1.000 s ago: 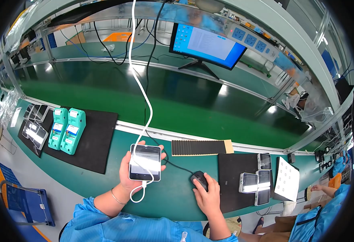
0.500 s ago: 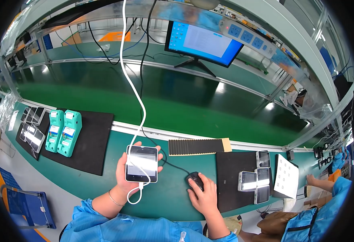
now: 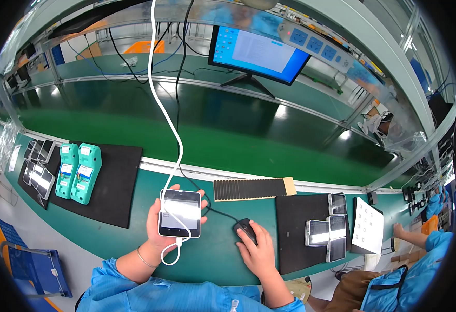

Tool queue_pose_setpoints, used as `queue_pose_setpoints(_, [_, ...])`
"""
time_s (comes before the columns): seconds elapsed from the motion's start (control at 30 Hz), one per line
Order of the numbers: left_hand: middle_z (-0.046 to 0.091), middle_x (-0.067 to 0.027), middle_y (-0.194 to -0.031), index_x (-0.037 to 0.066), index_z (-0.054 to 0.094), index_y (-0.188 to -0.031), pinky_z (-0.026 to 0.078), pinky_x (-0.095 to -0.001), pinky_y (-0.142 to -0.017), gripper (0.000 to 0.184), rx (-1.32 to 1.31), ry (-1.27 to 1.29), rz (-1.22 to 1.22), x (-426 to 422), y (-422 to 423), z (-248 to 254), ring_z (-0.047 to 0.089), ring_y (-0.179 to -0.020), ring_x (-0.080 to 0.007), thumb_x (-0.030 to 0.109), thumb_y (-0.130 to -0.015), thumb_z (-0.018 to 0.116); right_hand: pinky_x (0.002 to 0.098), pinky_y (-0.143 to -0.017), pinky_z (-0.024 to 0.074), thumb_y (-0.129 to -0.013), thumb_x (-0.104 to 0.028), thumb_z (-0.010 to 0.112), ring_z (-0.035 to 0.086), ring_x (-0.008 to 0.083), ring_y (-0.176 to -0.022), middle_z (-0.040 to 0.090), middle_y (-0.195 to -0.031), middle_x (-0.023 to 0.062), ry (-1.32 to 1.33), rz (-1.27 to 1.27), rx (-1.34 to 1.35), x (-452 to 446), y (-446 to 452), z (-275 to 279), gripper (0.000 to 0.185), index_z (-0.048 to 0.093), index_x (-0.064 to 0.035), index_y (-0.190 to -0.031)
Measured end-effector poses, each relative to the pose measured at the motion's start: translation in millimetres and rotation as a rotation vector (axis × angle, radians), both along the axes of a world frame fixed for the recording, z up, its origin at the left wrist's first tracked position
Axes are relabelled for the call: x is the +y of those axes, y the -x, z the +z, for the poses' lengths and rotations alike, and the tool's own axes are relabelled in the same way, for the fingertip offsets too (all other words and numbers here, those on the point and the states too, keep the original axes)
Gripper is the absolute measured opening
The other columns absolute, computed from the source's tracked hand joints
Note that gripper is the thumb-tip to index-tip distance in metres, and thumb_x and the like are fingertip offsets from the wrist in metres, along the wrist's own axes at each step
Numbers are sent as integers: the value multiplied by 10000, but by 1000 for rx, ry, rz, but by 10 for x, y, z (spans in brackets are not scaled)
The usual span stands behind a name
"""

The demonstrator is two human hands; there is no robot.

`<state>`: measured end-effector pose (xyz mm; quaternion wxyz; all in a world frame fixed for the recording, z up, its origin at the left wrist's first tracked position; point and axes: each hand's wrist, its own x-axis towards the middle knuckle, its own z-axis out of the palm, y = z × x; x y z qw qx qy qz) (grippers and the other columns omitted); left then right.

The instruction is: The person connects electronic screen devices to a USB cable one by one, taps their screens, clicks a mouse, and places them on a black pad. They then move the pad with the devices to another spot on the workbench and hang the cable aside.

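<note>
My left hand [image 3: 157,227] holds a white-framed device [image 3: 180,213] with a lit screen, fingers wrapped round its sides. A white cable [image 3: 168,125] hangs from above, crosses the screen and plugs into the device's lower edge. My right hand [image 3: 258,250] rests over a black mouse [image 3: 245,231] on the green table, its fingers on top. Several similar devices [image 3: 317,232] lie on the black mat right of the mouse. At the left, two teal handheld units [image 3: 85,174] lie side by side on another black mat [image 3: 114,192].
Behind the green belt [image 3: 238,151] stands a lit monitor [image 3: 259,54]. A ridged black strip [image 3: 251,189] lies along the table's back edge. A white sheet [image 3: 367,226] is at the right, near a person in blue [image 3: 394,291]. More devices [image 3: 39,179] lie far left.
The whole view has shifted, so the table things appear further left. The other person's hand now lies at the table's right edge. My hands keep their holds.
</note>
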<state>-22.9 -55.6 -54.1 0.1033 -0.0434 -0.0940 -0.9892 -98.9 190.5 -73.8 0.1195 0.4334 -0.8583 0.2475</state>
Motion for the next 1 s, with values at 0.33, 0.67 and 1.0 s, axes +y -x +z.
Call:
queue_pose_setpoints(0.33, [295,-269,-1445,202,423,-1367,423,-595,-971,497,-14,22,-3,-11,-16,5,421,-1263,-431,465,-945,413,412,-856,457,-761,-162,716,516,340,-1109,499,-1273,161,0,14,13,-32,-4,7,421,628,-156,-1172])
queue_pose_setpoints(0.67, [300,-265,-1443,204,423,-1365,421,-597,-972,496,-28,10,3,-11,-27,32,423,-1262,-433,463,-943,421,425,-867,448,-755,-141,709,522,351,-1087,506,-1252,175,10,-17,9,-18,-22,-17,404,632,-142,-1152])
queue_pose_setpoints(1.0, [297,-271,-1440,202,411,-1370,430,-592,-967,495,-39,17,3,-11,-36,50,423,-1264,-428,465,-952,392,441,-875,451,-699,-80,734,525,371,-1053,490,-1267,173,33,-19,6,-30,-22,-5,451,632,-123,-1136])
